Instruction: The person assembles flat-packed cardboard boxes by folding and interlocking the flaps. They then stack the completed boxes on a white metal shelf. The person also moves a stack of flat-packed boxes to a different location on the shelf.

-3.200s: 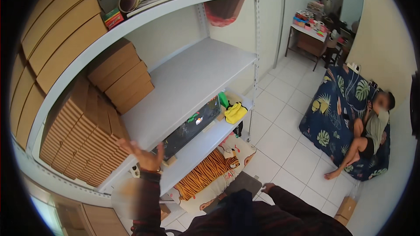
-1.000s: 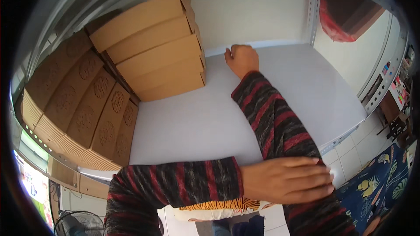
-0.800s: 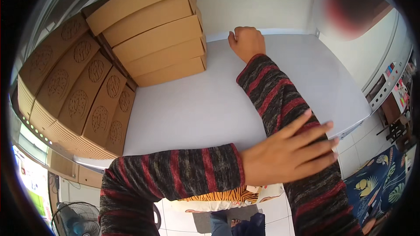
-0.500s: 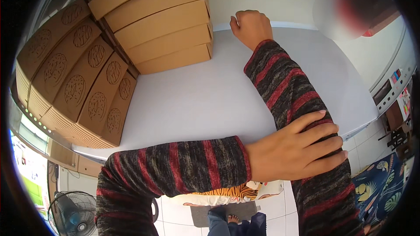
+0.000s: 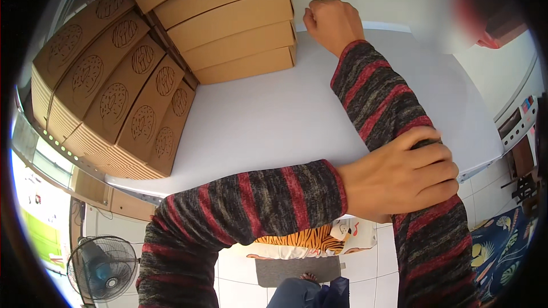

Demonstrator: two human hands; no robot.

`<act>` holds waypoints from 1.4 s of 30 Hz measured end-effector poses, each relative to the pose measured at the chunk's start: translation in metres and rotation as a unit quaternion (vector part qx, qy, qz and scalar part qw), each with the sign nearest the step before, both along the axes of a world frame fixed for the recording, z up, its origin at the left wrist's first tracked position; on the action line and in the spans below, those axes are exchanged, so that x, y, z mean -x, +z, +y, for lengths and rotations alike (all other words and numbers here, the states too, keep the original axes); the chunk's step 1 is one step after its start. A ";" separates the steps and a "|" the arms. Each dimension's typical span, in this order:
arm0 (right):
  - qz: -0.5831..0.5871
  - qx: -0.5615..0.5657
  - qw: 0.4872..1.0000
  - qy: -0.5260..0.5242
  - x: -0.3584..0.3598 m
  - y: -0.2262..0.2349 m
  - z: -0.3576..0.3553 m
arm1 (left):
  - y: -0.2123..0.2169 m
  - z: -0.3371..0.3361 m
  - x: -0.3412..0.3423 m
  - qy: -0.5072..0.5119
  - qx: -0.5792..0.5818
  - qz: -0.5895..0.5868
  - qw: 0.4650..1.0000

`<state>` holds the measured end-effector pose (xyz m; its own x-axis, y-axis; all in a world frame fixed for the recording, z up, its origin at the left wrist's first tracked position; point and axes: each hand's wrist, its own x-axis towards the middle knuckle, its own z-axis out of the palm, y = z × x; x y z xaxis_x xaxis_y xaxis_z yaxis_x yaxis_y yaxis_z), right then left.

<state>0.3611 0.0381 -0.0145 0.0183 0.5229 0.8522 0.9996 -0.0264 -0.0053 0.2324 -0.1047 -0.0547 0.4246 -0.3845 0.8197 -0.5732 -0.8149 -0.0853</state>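
My left hand (image 5: 399, 178) reaches across and lies over my right forearm, its fingers curled around the black sleeve with red and grey stripes (image 5: 381, 98). Farther off, above the far part of the white table (image 5: 257, 120), my right hand (image 5: 335, 25) is closed in a loose fist. Nothing sticks out of it, and its palm side is turned out of sight. The same striped cloth covers my left arm (image 5: 257, 199) to the wrist.
Brown cardboard boxes with printed doughnuts (image 5: 114, 100) are stacked at the left. Plain brown boxes (image 5: 234, 34) stand behind them by the wall. Below are a black fan (image 5: 103, 268), a tiger-striped cloth item (image 5: 305, 240) and a grey mat (image 5: 297, 271). Dark patterned fabric (image 5: 502, 251) lies lower right.
The view has shifted, so boxes and table sit slightly higher and farther right. My left hand's fingers have drawn closer together and curled more around the right sleeve. My right fist keeps its shape.
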 end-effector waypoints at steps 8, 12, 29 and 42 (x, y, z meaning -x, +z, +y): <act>0.002 -0.002 1.000 -0.008 0.006 0.007 -0.003 | 0.001 0.001 0.003 -0.008 -0.006 0.027 1.000; 0.009 -0.072 0.997 0.008 0.020 0.015 -0.006 | 0.001 0.000 0.005 -0.028 -0.016 0.006 0.999; 0.121 -0.013 0.984 0.128 0.043 0.011 -0.014 | 0.006 -0.005 0.009 -0.035 -0.080 0.014 0.996; 0.163 -0.146 0.967 0.132 0.069 0.022 -0.021 | 0.004 -0.003 0.011 -0.030 -0.067 0.013 0.997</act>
